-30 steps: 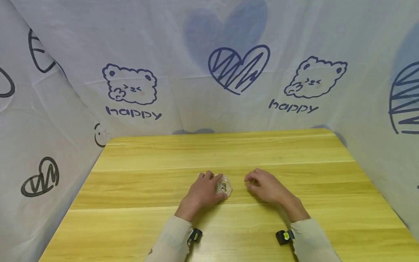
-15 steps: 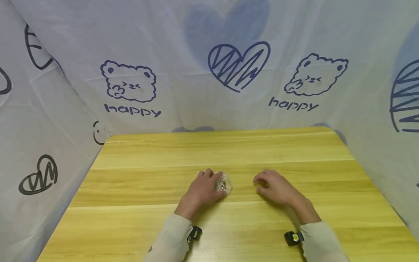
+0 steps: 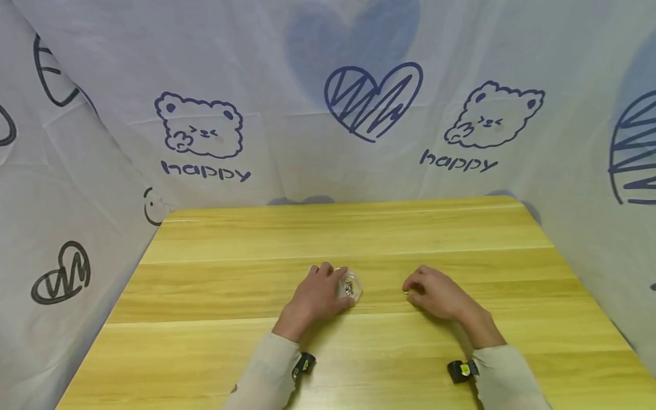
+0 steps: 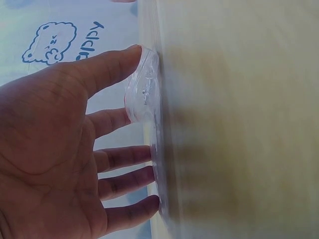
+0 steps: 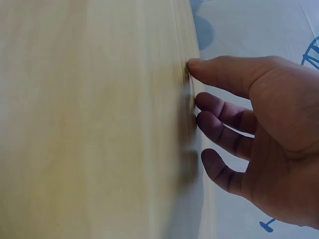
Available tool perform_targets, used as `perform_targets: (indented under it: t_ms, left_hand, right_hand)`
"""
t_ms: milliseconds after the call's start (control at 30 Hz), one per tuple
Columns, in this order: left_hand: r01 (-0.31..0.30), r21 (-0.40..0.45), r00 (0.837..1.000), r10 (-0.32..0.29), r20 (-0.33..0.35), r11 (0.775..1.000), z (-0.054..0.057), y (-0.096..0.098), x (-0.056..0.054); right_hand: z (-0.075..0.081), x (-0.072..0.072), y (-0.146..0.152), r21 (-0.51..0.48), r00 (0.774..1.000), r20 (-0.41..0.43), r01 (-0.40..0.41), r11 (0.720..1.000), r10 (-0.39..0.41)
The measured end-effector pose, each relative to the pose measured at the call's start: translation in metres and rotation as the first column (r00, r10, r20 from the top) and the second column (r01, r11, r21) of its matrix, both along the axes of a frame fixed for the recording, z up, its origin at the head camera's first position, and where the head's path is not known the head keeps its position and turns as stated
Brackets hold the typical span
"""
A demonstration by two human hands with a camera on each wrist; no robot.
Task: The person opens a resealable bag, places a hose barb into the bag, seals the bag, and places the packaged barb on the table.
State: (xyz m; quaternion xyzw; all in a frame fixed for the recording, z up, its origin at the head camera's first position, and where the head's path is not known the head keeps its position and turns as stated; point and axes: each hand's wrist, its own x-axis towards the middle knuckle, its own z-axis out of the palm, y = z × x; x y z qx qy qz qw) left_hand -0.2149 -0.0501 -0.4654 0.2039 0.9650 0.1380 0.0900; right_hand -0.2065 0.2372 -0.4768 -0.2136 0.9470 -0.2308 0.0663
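Against one left hand (image 3: 316, 295), one clear dish (image 3: 357, 286)

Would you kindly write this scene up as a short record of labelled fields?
Left hand: holds the clear dish by its sides
Dish contents: small metallic pieces
Right hand: right of the dish, small shiny piece at its fingertips; pinch unclear
Table: yellow, wood-grained
Backdrop: pale cloth printed with hearts and bears

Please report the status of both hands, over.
Left hand holds clear, roundish plastic dish with small shiny pieces. Right hand at small bright piece, grip unclear. No obstacle visible.
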Motion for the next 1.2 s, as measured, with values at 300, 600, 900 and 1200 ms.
perform_targets:
  t_ms: [300,600,900,1200]
  left_hand:
    - [-0.002,-0.009,1.000,0.002,0.007,1.000,-0.002,0.000,-0.002]
    - [-0.010,-0.009,1.000,0.010,0.010,1.000,-0.002,-0.001,-0.002]
    - [-0.011,-0.012,1.000,0.011,0.005,1.000,0.000,0.000,-0.003]
    - [-0.022,0.000,1.000,0.022,0.015,1.000,-0.002,-0.001,-0.002]
  right_hand:
    - [-0.003,-0.004,-0.002,0.022,1.000,-0.011,0.013,1.000,-0.012]
    - [0.001,-0.014,-0.004,-0.049,0.996,-0.073,0.042,0.998,-0.046]
    - [0.007,-0.020,-0.022,-0.120,0.994,-0.094,0.036,0.992,-0.048]
    - [0.004,-0.026,-0.054,-0.164,0.995,-0.095,-0.014,0.986,-0.001]
